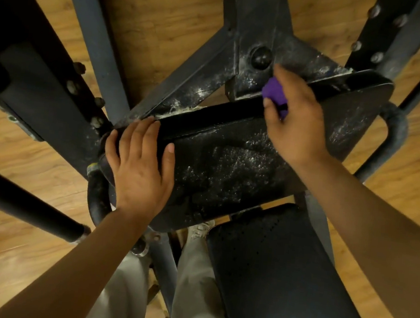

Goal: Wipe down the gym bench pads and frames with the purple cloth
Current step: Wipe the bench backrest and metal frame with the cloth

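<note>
From the head view I look straight down on a worn black seat pad, its surface speckled with white dust or residue, thickest around the middle. My left hand lies flat on the pad's 9 o'clock end, fingers spread and reaching over the far edge, thumb pointing toward 3 o'clock; it is open and grips nothing. My right hand is up at 1 o'clock, curled closed around the purple cloth, which is bunched into a small wad between thumb and fingers. Only a bit of the cloth shows past the knuckles. The wad presses where the pad's far edge meets the black frame plate, just below a round bolt head. That plate is streaked with the same white residue, and crusty pale bits sit along the seam toward 10 o'clock.

At 5 o'clock a second pad, cleaner and dotted with small perforations, runs toward me. A curved tube handle loops off the seat at 3 o'clock. A black bar crosses at 8 o'clock. Beneath everything is a wood-grain floor, and my light trousers and 1 shoe show at 6 o'clock.
</note>
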